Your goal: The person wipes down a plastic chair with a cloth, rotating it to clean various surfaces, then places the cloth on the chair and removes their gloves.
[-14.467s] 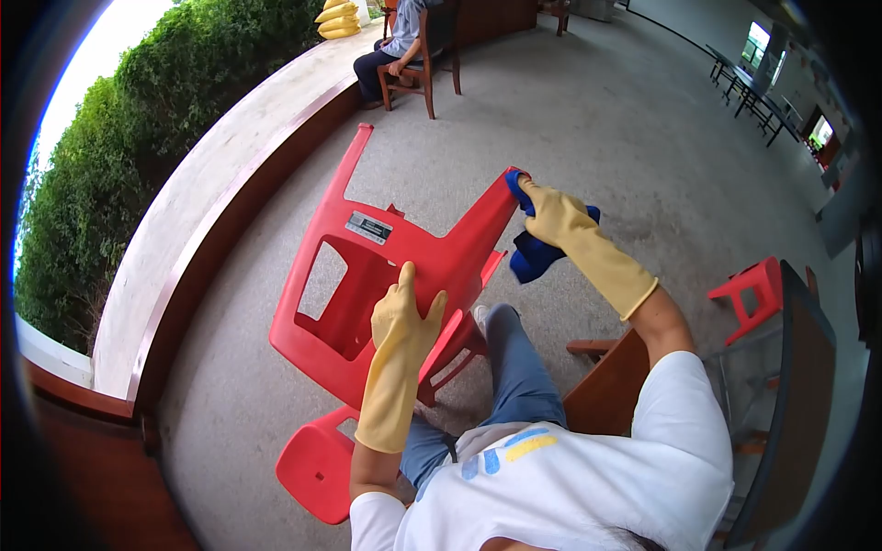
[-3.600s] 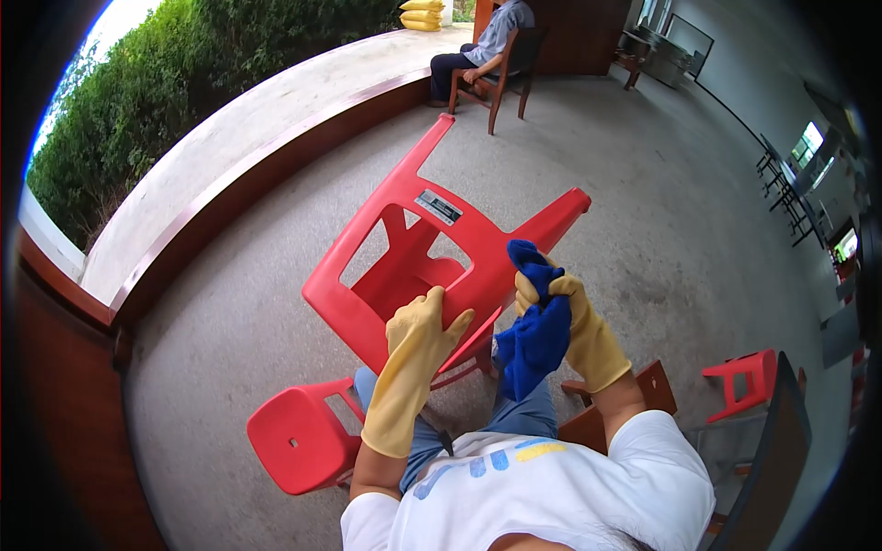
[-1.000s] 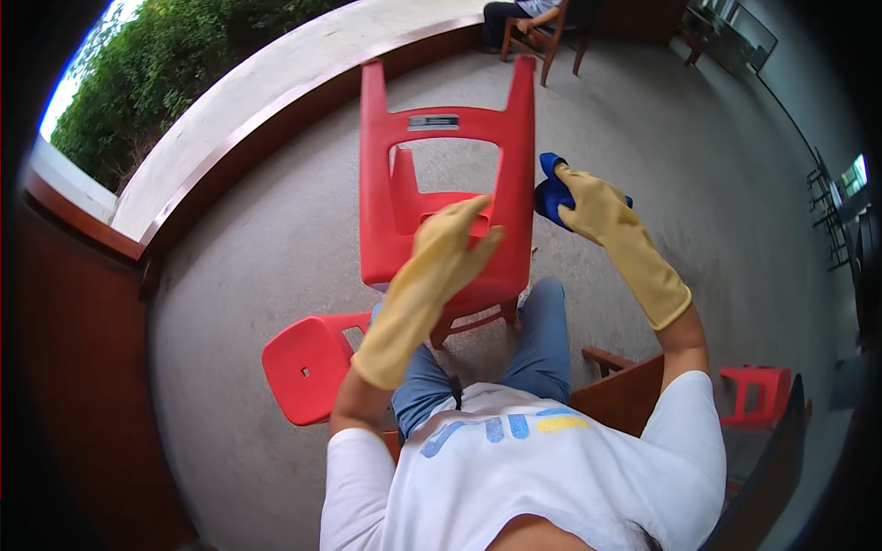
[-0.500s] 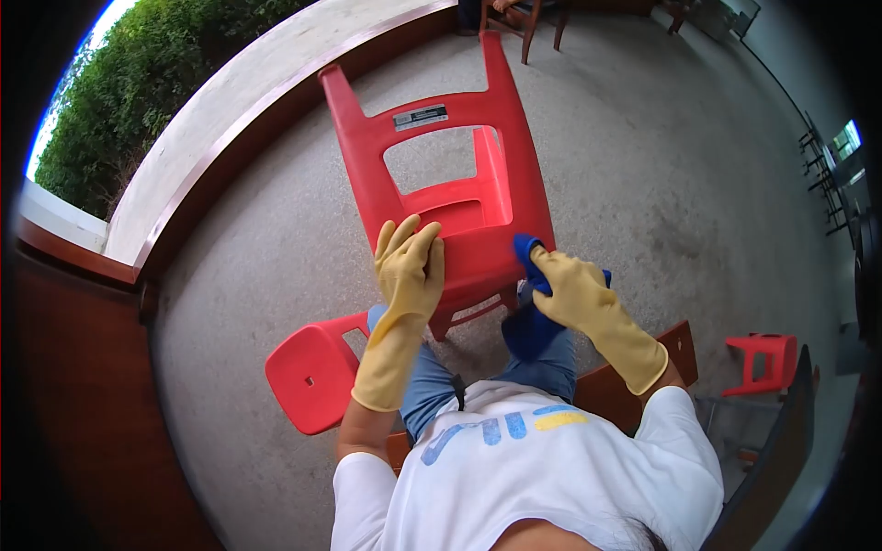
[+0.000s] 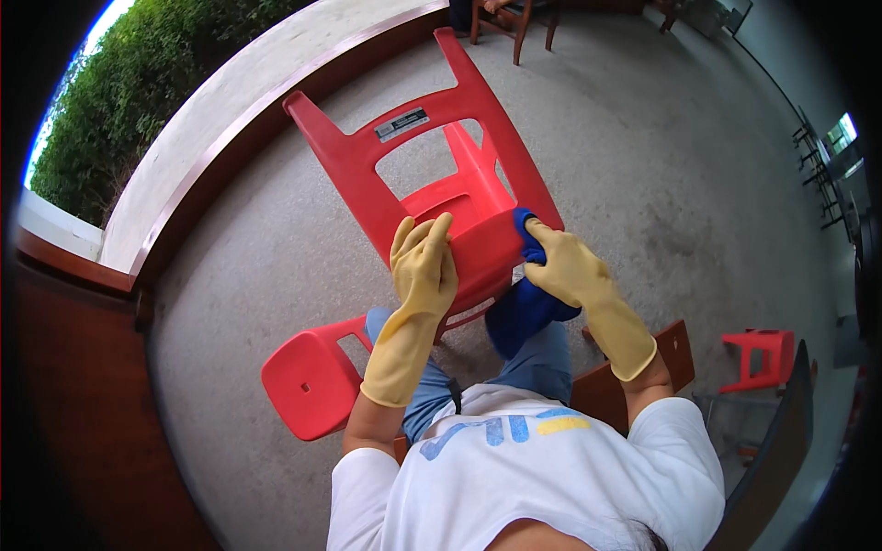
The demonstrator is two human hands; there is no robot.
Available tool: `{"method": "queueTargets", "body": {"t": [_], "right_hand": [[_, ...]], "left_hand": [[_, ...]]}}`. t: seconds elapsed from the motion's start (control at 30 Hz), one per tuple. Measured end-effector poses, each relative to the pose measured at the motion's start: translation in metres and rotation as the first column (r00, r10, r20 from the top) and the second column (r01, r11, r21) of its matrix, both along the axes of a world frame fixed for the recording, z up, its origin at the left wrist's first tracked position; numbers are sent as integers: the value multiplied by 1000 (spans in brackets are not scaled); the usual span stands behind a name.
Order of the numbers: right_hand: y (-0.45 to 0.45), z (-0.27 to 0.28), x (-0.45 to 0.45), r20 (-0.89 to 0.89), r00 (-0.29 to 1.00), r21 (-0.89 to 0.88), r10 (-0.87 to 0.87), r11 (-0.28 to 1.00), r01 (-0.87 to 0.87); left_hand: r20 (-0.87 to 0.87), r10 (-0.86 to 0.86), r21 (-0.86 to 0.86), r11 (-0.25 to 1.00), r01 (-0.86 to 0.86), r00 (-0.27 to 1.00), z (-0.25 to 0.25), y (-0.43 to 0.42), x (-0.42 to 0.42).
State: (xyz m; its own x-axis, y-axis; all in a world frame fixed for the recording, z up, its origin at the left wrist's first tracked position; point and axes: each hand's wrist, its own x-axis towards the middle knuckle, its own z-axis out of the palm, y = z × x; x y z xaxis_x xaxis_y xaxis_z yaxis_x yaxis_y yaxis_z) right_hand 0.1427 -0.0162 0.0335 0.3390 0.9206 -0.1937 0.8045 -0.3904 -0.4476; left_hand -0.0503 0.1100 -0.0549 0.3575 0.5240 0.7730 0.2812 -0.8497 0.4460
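Observation:
A red plastic stool [image 5: 367, 147] is tipped over in front of my lap, legs pointing away and to the upper left, a dark label on one side. My left hand [image 5: 424, 266], in a yellow rubber glove, holds the stool's seat end at the left, fingers stretched along its side; the thumb is partly hidden. At the right corner of that end, my right hand [image 5: 567, 266], also gloved, is closed on a blue cloth [image 5: 524, 317]. Part of the cloth presses against the stool, and the rest hangs over my thigh.
A second red stool [image 5: 308, 386] lies by my left leg. Another red stool [image 5: 761, 358] is at the far right. Brown wooden furniture [image 5: 671, 358] stands near my right side. Beyond are a wooden chair [image 5: 519, 20], a low ledge [image 5: 230, 119] and a dark wooden panel [image 5: 73, 386].
The stool has turned, its legs swinging left and its seat end shifting slightly. My left hand has moved right with it. My right hand has moved a little left and up with the cloth.

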Motion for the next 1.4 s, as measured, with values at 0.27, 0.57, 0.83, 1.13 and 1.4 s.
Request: {"method": "queueTargets", "body": {"t": [0.27, 0.57, 0.83, 1.13, 1.4], "right_hand": [[25, 13, -6, 47, 938, -105, 342, 936, -336], [53, 36, 44, 255, 682, -350, 686, 723, -596], [76, 45, 31, 295, 512, -483, 807, 588, -649], [86, 46, 15, 284, 486, -488, 826, 561, -669], [84, 54, 38, 278, 479, -563, 833, 545, -621]], "left_hand": [[-50, 30, -33, 999, -32, 998, 2, -2, -1], [-5, -4, -36, 999, 4, 1000, -3, 1, -6], [-1, -8, -54, 999, 7, 1000, -2, 0, -9], [-32, 0, -80, 997, -2, 999, 0, 0, -7], [11, -17, -65, 998, 18, 1000, -2, 4, -9]]}}
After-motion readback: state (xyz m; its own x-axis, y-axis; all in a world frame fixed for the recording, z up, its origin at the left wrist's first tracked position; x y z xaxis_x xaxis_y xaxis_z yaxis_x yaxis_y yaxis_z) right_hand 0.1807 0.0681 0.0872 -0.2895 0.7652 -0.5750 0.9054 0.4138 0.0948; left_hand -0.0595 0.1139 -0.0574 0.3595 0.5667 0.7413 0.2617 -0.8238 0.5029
